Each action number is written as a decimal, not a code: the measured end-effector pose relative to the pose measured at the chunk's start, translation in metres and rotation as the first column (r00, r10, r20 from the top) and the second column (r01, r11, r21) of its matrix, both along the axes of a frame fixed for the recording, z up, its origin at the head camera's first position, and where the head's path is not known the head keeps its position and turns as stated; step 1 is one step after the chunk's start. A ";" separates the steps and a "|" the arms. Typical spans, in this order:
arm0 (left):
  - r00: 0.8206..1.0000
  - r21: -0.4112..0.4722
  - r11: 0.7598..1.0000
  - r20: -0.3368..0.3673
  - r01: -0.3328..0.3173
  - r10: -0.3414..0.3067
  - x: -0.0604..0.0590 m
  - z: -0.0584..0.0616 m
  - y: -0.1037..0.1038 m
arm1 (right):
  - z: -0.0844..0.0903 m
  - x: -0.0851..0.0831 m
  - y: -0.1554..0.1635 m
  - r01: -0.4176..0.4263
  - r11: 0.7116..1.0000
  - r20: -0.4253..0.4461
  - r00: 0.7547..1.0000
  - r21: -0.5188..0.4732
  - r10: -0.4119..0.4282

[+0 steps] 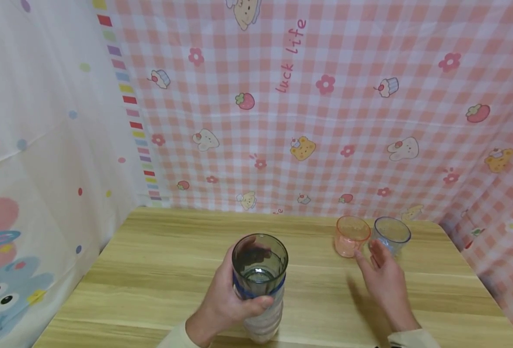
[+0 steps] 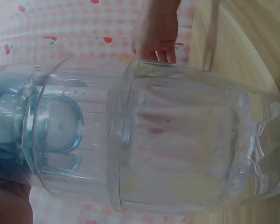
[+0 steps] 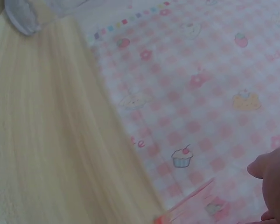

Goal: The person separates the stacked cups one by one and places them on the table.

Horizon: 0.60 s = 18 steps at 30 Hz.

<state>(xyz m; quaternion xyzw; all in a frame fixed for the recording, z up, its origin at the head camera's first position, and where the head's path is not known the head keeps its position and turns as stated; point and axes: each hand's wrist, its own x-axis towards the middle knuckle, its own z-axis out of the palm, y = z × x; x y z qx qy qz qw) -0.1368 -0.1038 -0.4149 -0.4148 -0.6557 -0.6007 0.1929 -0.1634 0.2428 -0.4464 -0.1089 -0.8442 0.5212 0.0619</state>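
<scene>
My left hand point(image 1: 226, 299) grips a tall stack of nested clear plastic cups point(image 1: 262, 319) near its top, thumb across the front. The uppermost is a smoky grey cup point(image 1: 259, 261), mouth up, with a blue rim just under it. In the left wrist view the clear lower cups point(image 2: 177, 140) lie across the picture, bluish ones nearer the hand. Over on the right, my right hand point(image 1: 384, 280) reaches with parted, slightly bent fingers toward an orange-tinted cup point(image 1: 347, 241) and a blue-tinted cup point(image 1: 396, 234). Its fingertips overlap both cups' near sides in the head view.
Both tinted cups stand side by side at the back right of the wood-grain table point(image 1: 152, 280). Behind the table hangs a pink checked cloth point(image 1: 273, 121), with a white printed cloth point(image 1: 56, 159) along the left.
</scene>
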 end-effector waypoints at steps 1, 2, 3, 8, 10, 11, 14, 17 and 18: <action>1.000 0.000 1.000 0.000 -0.001 0.001 0.000 0.000 0.000 | 0.001 0.001 0.000 0.005 1.000 -0.007 1.000 0.004 -0.005; 1.000 0.001 1.000 0.003 0.002 -0.002 0.000 0.000 0.000 | 0.002 0.003 0.000 0.012 1.000 -0.017 1.000 0.007 -0.012; 1.000 0.003 1.000 0.005 0.006 -0.006 0.000 0.000 0.000 | 0.003 0.004 0.000 0.019 1.000 -0.026 0.999 0.011 -0.018; 0.998 0.019 0.999 0.046 0.037 -0.038 0.001 -0.002 -0.001 | 0.009 0.011 -0.002 0.040 0.999 -0.081 0.996 0.011 -0.039; 0.997 0.024 0.999 0.069 0.043 -0.044 0.001 -0.003 -0.002 | 0.011 0.014 -0.003 0.040 0.999 -0.105 0.994 0.005 -0.040; 0.996 0.025 0.999 0.079 0.044 -0.045 0.001 -0.003 -0.002 | 0.013 0.016 -0.003 0.041 0.999 -0.117 0.992 0.003 -0.041; 0.995 0.025 0.999 0.095 0.041 -0.043 0.002 -0.004 -0.002 | 0.016 0.021 -0.005 0.042 0.999 -0.150 0.988 0.002 -0.041; 0.994 0.026 0.999 0.100 0.043 -0.046 0.002 -0.004 -0.003 | 0.020 0.025 -0.008 0.035 0.999 -0.181 0.983 0.005 -0.033; 0.994 0.027 0.999 0.100 0.045 -0.047 0.002 -0.004 -0.003 | 0.021 0.027 -0.009 0.031 1.000 -0.191 0.981 0.004 -0.029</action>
